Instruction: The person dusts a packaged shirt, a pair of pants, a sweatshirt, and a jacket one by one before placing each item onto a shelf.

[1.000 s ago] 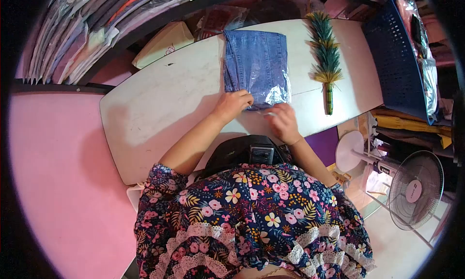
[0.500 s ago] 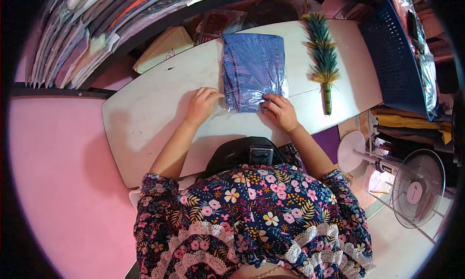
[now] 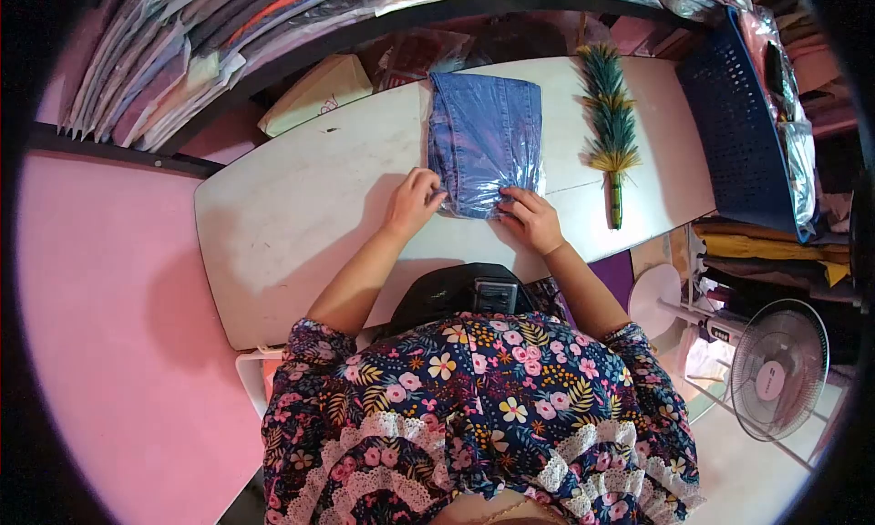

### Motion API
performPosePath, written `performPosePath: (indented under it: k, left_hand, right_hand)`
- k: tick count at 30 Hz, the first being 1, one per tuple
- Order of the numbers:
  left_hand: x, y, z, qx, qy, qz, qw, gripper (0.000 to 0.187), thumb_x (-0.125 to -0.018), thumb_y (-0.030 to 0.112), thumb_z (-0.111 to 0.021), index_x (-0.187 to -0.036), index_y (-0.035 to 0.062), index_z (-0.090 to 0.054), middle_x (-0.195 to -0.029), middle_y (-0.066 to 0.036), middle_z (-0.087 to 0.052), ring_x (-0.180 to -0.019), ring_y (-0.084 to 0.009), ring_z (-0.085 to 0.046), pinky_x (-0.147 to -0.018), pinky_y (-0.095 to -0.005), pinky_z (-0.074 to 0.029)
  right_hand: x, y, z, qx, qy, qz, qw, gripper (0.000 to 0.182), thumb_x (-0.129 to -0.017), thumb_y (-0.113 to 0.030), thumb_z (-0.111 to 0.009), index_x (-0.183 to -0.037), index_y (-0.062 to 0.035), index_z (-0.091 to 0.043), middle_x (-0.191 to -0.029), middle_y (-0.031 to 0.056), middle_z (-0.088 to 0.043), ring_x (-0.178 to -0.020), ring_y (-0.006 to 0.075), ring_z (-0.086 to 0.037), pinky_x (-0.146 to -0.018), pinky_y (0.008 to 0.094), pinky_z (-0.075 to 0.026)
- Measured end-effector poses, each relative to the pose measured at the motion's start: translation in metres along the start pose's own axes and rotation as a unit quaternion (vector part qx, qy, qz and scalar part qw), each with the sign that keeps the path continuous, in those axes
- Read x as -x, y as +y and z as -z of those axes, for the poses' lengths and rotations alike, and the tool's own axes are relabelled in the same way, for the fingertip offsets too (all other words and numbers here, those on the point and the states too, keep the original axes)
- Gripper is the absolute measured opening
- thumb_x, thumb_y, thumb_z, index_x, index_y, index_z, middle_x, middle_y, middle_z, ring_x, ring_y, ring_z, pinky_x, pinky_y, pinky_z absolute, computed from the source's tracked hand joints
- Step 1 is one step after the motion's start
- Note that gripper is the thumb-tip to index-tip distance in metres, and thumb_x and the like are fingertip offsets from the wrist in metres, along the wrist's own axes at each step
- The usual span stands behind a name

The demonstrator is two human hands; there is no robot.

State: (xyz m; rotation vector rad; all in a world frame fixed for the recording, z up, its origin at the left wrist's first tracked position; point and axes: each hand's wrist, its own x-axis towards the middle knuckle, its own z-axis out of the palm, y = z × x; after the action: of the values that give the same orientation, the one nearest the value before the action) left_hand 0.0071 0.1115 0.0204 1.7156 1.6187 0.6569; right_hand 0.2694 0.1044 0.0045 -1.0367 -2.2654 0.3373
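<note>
Folded blue denim [image 3: 488,142] lies flat on the white table inside a clear plastic bag [image 3: 521,174], its near end towards me. My left hand [image 3: 415,203] has its fingers curled together at the bag's near left corner. On the near right part, my right hand [image 3: 532,221] pinches the plastic, and creases spread from its fingertips. How much film sits between the fingers of either hand is too small to see.
A green and yellow feathery duster [image 3: 612,124] lies right of the bag on the table [image 3: 283,206]. Beyond it stands a blue perforated basket [image 3: 743,133]. Bagged garments [image 3: 164,60] fill the shelf at the back left. A fan [image 3: 779,370] stands at the lower right.
My left hand has moved right, up against the bag's near corner, and its fingers are more curled. My right hand stays at the same part of the bag. The view has shifted slightly.
</note>
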Motion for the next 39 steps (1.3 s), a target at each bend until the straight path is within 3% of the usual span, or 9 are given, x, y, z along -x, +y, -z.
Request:
performPosePath:
  k: [2, 6, 12, 25, 27, 29, 30, 36, 39]
  left_hand:
    - [-0.002, 0.002, 0.002, -0.13, 0.098, -0.296, 0.941, 0.015, -0.072, 0.008, -0.066, -0.087, 0.0096, -0.063, -0.095, -0.004, -0.062, -0.092, -0.0238, -0.059, -0.081, -0.0372, -0.047]
    - [-0.006, -0.022, 0.002, -0.198, 0.06, -0.387, 0.898, 0.03, -0.07, 0.008, -0.066, -0.1, 0.0106, -0.062, -0.107, -0.005, -0.059, -0.108, -0.0248, -0.055, -0.09, -0.036, -0.046]
    - [0.002, -0.023, 0.011, -0.195, -0.006, -0.389, 0.9, 0.041, -0.072, 0.008, -0.064, -0.112, 0.0103, -0.059, -0.117, -0.007, -0.055, -0.117, -0.0257, -0.049, -0.097, -0.0368, -0.043]
    - [0.006, -0.046, 0.003, -0.172, 0.04, -0.363, 0.915, 0.024, -0.074, 0.012, -0.066, -0.097, 0.0085, -0.06, -0.118, -0.004, -0.057, -0.12, -0.0224, -0.047, -0.099, -0.0392, -0.04]
    - [0.007, -0.043, 0.005, -0.151, 0.032, -0.348, 0.925, 0.023, -0.073, 0.011, -0.066, -0.095, 0.009, -0.059, -0.117, -0.004, -0.057, -0.119, -0.0231, -0.048, -0.098, -0.0379, -0.041]
    - [0.008, -0.041, 0.009, -0.162, 0.033, -0.352, 0.921, 0.025, -0.07, 0.01, -0.067, -0.094, 0.0096, -0.058, -0.116, -0.005, -0.057, -0.118, -0.0239, -0.049, -0.097, -0.0368, -0.043]
    - [0.009, -0.042, 0.008, -0.142, 0.033, -0.339, 0.929, 0.026, -0.069, 0.009, -0.067, -0.094, 0.0095, -0.058, -0.116, -0.005, -0.056, -0.117, -0.0244, -0.05, -0.097, -0.0372, -0.043]
    - [0.018, -0.03, 0.003, -0.169, 0.128, -0.308, 0.928, 0.03, -0.065, 0.006, -0.068, -0.093, 0.0089, -0.057, -0.116, -0.008, -0.049, -0.107, -0.0256, -0.053, -0.091, -0.0353, -0.044]
    - [0.021, -0.028, -0.007, -0.064, 0.081, -0.181, 0.978, 0.029, -0.067, 0.004, -0.066, -0.094, 0.0099, -0.057, -0.117, -0.011, -0.047, -0.109, -0.0288, -0.05, -0.09, -0.036, -0.045]
  right_hand:
    - [0.002, 0.002, -0.002, 0.004, 0.01, -0.003, 1.0, 0.017, -0.07, -0.017, -0.071, -0.083, -0.0101, -0.063, -0.108, 0.0021, -0.062, -0.092, 0.0213, -0.062, -0.072, 0.0305, -0.052]
    - [0.002, 0.002, 0.0, 0.008, 0.023, 0.003, 1.0, 0.016, -0.072, -0.018, -0.071, -0.084, -0.0096, -0.063, -0.107, 0.0023, -0.063, -0.088, 0.0211, -0.063, -0.068, 0.0303, -0.053]
    - [0.002, 0.005, -0.004, -0.018, 0.014, -0.022, 0.999, 0.012, -0.077, -0.02, -0.067, -0.083, -0.0107, -0.064, -0.108, 0.0, -0.063, -0.078, 0.0208, -0.065, -0.062, 0.0314, -0.053]
    - [0.002, 0.004, -0.009, -0.035, -0.006, -0.008, 0.999, 0.015, -0.077, -0.023, -0.067, -0.089, -0.0134, -0.066, -0.108, -0.0016, -0.063, -0.074, 0.0206, -0.065, -0.058, 0.0304, -0.053]
    - [0.003, 0.003, 0.004, -0.044, -0.069, -0.036, 0.996, 0.025, -0.074, -0.023, -0.07, -0.098, -0.0158, -0.064, -0.115, -0.0003, -0.06, -0.093, 0.0208, -0.063, -0.074, 0.0348, -0.053]
    - [0.004, 0.001, 0.016, 0.075, -0.052, 0.059, 0.994, 0.037, -0.07, -0.024, -0.071, -0.106, -0.0182, -0.061, -0.123, 0.001, -0.054, -0.115, 0.0225, -0.051, -0.093, 0.0446, -0.042]
    - [0.011, 0.003, 0.014, 0.063, -0.072, -0.023, 0.995, 0.045, -0.068, -0.024, -0.071, -0.111, -0.0191, -0.059, -0.128, 0.002, -0.05, -0.127, 0.0238, -0.038, -0.102, 0.0515, -0.029]
    - [0.004, 0.035, 0.008, 0.01, -0.055, 0.007, 0.998, 0.032, -0.075, -0.021, -0.066, -0.106, -0.0174, -0.063, -0.111, 0.0043, -0.061, -0.11, 0.0256, -0.053, -0.093, 0.0433, -0.042]
    - [-0.013, 0.033, 0.02, -0.047, -0.059, -0.008, 0.997, 0.031, -0.079, -0.018, -0.063, -0.11, -0.0159, -0.06, -0.093, 0.01, -0.065, -0.092, 0.0289, -0.061, -0.078, 0.0359, -0.05]
